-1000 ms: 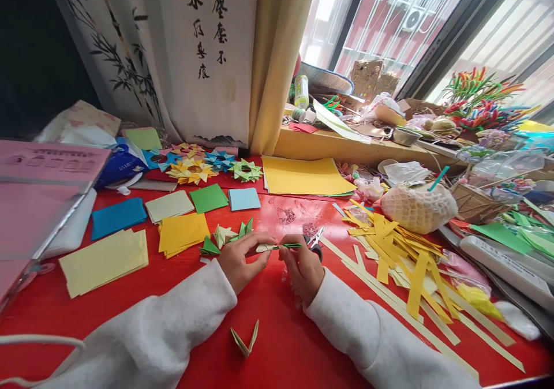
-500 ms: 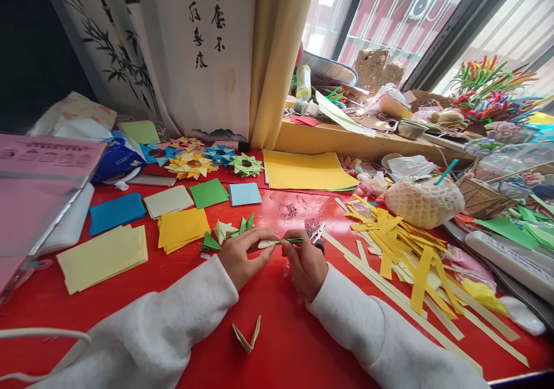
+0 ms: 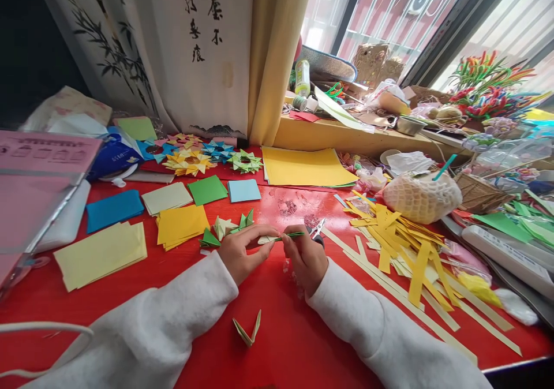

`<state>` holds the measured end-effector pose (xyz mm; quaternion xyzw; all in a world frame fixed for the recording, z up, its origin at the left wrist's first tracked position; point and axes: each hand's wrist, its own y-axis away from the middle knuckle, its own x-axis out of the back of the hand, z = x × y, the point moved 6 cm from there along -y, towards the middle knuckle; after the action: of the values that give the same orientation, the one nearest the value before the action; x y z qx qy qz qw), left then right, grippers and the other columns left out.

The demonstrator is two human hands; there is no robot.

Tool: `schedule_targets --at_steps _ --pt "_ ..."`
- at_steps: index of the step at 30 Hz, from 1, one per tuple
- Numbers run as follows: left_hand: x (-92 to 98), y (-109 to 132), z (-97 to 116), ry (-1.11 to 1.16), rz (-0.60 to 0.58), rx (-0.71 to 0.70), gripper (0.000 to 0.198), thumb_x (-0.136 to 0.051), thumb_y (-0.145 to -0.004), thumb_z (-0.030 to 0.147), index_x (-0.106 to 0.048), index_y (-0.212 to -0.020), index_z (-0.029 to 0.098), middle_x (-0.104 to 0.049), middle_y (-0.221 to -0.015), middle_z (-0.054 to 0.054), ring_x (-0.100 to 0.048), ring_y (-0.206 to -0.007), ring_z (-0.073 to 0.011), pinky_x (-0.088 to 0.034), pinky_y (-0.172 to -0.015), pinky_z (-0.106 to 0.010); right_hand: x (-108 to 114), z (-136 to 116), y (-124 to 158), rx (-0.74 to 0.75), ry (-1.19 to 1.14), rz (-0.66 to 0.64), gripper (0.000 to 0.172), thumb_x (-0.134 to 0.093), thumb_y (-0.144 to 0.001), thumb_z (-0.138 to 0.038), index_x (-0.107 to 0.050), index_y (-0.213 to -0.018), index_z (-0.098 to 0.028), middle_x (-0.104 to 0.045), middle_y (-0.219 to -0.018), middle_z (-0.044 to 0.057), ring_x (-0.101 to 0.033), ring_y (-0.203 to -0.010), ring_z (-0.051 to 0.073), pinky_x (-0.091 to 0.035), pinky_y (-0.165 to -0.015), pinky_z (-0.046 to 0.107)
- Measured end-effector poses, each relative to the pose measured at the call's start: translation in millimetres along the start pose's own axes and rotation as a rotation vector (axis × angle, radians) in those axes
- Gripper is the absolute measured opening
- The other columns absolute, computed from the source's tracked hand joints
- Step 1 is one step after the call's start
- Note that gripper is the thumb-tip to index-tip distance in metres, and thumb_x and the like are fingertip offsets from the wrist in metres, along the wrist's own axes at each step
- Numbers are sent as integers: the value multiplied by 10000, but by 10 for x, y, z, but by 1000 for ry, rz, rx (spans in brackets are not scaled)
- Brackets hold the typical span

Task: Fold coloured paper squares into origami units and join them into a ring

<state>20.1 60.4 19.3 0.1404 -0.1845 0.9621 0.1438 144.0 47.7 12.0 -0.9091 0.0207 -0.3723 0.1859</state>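
Note:
My left hand [image 3: 242,253] pinches a pale folded paper piece [image 3: 265,239] over the red table [image 3: 281,331]. My right hand [image 3: 304,256] pinches a thin green folded paper piece [image 3: 291,235] whose tip meets the pale piece. Both hands are closed, with white sleeves behind them. Small scissors [image 3: 317,230] lie just beyond my right hand. Several folded green and cream units [image 3: 227,227] lie left of my left hand. One folded cream unit [image 3: 246,330] lies near the front between my arms.
Stacks of coloured paper squares [image 3: 182,224] lie to the left, finished paper stars [image 3: 190,161] behind them. Large yellow sheets [image 3: 305,167] lie at the back. Yellow and cream paper strips [image 3: 402,245] spread to the right, beside a mesh-wrapped round object [image 3: 419,198]. The window ledge is cluttered.
The hands stay together on the same two paper pieces, with only slight finger shifts. The view has tilted slightly.

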Motion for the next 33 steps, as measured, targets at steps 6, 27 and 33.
schedule_targets --at_steps 6,27,33 --pt "-12 2 -34 25 -15 13 217 -493 -718 188 -593 -907 155 -611 -959 -49 -567 -890 -155 -496 -771 -245 5 10 12 35 22 13 167 -340 -832 -334 -425 -852 -191 -511 -545 -30 -480 -431 85 -351 -457 188" --pt "-38 13 -118 90 -36 97 274 -529 -704 242 -593 -947 132 -612 -990 -64 -575 -903 -181 -493 -789 -260 65 -134 43 402 241 156 80 -425 -803 -205 -417 -875 -172 -570 -652 -1 -522 -470 79 -360 -469 181" --pt "-27 14 -142 31 -37 36 270 -500 -724 207 -590 -972 150 -609 -1006 -52 -563 -933 -174 -468 -821 -261 70 -167 40 467 269 163 98 -422 -806 -195 -403 -898 -167 -567 -677 13 -529 -497 80 -367 -479 177"
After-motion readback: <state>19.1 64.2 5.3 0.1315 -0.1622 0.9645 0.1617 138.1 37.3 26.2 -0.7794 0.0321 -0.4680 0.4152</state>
